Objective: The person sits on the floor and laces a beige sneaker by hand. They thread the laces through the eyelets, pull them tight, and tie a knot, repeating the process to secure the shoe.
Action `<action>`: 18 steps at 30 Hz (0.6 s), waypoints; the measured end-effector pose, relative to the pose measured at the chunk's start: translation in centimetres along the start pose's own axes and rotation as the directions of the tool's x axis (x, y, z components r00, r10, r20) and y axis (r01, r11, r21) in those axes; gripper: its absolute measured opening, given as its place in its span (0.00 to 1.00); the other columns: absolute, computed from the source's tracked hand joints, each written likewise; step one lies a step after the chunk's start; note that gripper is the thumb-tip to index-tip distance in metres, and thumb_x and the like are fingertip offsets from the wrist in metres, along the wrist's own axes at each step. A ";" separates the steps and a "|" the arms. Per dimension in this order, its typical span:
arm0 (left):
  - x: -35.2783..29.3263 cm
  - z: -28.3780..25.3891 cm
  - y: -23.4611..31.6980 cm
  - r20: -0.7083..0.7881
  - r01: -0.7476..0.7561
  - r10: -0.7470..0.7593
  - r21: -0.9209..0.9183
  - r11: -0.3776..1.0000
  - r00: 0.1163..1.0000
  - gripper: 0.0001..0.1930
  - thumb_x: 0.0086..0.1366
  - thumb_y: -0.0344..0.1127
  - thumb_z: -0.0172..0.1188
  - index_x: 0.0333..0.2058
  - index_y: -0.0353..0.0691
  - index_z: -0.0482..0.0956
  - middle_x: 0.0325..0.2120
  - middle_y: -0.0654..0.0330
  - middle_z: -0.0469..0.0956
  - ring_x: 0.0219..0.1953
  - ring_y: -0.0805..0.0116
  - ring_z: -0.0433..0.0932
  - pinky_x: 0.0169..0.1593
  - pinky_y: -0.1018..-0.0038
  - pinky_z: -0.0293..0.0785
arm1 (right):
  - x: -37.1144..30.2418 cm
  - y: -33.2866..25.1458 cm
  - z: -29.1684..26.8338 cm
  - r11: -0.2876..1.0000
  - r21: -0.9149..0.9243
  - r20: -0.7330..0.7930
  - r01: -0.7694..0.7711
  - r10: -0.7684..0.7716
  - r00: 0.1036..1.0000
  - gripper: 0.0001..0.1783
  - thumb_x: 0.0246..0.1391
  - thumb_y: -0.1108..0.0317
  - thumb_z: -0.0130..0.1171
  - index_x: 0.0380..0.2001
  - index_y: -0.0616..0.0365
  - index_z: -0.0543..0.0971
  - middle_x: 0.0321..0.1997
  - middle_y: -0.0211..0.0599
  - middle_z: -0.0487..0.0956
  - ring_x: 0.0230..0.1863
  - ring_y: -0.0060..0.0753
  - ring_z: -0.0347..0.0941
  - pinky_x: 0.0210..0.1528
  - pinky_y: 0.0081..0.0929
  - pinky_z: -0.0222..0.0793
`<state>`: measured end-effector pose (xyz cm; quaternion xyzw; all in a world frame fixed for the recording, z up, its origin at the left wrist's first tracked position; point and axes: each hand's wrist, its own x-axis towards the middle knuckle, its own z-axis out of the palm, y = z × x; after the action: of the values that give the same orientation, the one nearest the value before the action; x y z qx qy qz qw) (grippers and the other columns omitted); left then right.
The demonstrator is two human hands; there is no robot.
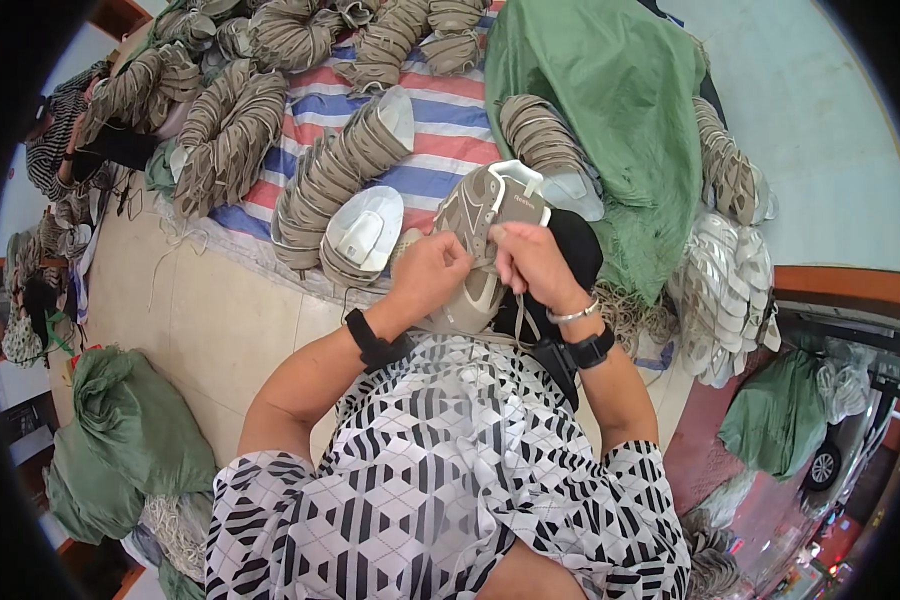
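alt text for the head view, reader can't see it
A person's left hand and right hand are closed at the laces of a beige shoe upper. Beyond it, nested stacks of similar uppers lie on a striped sheet beside a green cover.

The shoe upper [476,222] is taupe and white, the sheet [445,130] striped.

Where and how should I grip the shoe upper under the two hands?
I'd pinch the collar rim of the shoe upper from the far side: that end points away from the person and looks uncovered, while the left hand and right hand crowd its middle.
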<state>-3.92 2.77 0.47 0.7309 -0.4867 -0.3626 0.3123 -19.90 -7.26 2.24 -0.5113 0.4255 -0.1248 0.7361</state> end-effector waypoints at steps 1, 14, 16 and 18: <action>0.0 -0.1 0.4 -0.040 -0.113 0.118 0.112 0.987 0.992 0.07 0.55 0.35 0.59 0.23 0.39 0.74 0.20 0.59 0.76 0.25 0.64 0.74 0.31 0.68 0.70 | -0.6 0.4 -0.2 0.999 0.017 0.039 -0.043 0.042 0.998 0.15 0.61 0.61 0.50 0.31 0.62 0.78 0.12 0.28 0.71 0.07 0.15 0.59 0.09 0.14 0.51; 0.7 -0.7 -2.1 0.082 -0.124 0.142 -0.194 0.973 0.987 0.08 0.56 0.35 0.61 0.26 0.37 0.75 0.21 0.58 0.76 0.24 0.67 0.74 0.31 0.71 0.69 | -0.9 0.7 0.8 0.999 -0.026 -0.006 0.023 -0.023 1.000 0.15 0.62 0.62 0.48 0.37 0.63 0.77 0.13 0.31 0.73 0.07 0.15 0.60 0.10 0.13 0.55; 0.6 -0.8 -1.6 0.040 -0.176 0.180 -0.089 0.980 0.983 0.08 0.56 0.35 0.61 0.25 0.38 0.75 0.21 0.58 0.76 0.25 0.65 0.74 0.31 0.71 0.70 | -1.4 0.5 2.6 0.992 -0.122 -0.083 0.042 -0.053 0.995 0.14 0.61 0.63 0.49 0.34 0.62 0.78 0.13 0.32 0.73 0.07 0.16 0.60 0.10 0.14 0.54; 0.7 -1.5 -1.5 0.065 -0.275 0.273 0.020 0.961 0.960 0.07 0.55 0.36 0.61 0.28 0.40 0.74 0.23 0.57 0.77 0.27 0.59 0.75 0.33 0.67 0.70 | -1.6 0.6 3.0 0.952 -0.300 -0.068 0.061 -0.085 0.994 0.14 0.61 0.63 0.49 0.36 0.61 0.79 0.13 0.31 0.73 0.09 0.17 0.62 0.12 0.16 0.57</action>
<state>-1.76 2.77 -0.13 0.6493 -0.5979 -0.3311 0.3336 -18.77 -4.11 2.85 -0.6262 0.4494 -0.1071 0.6281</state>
